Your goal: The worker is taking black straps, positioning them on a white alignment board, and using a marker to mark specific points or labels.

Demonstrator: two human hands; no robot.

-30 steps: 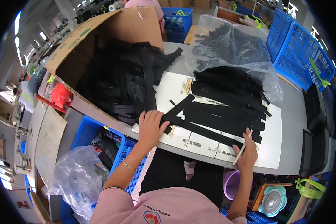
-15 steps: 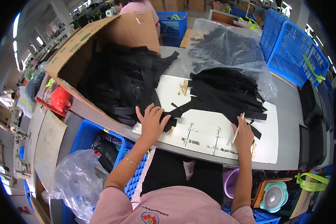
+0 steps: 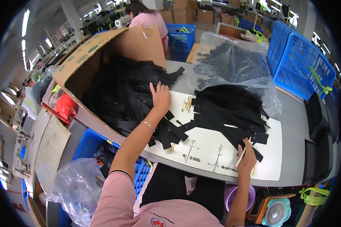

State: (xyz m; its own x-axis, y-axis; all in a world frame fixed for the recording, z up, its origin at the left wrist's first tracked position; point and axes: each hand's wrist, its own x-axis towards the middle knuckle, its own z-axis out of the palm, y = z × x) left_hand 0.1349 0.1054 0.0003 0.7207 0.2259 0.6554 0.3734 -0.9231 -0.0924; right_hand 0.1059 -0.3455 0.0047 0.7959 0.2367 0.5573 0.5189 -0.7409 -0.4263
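My left hand is over the right side of a loose heap of black fabric strips, its fingers spread and holding nothing. The heap spills from a cardboard box lying on its side; several strips reach onto a white board. My right hand is closed round a thin pale stick, shaped like a pencil. Its fingertips are at the near right edge of a flatter layer of black strips fanned across the board. Small round dots, perhaps buttons, show on some strips.
Clear plastic covers more black material behind the fanned strips. A blue crate stands at the far right, with dark padded shapes along the right edge. Below the table are a blue basket, a plastic bag and a fan.
My left hand has moved away from me, from the strips' near ends to farther up the heap. Several strips now lie spread nearer the table edge. My right hand keeps the stick. The view has tilted up.
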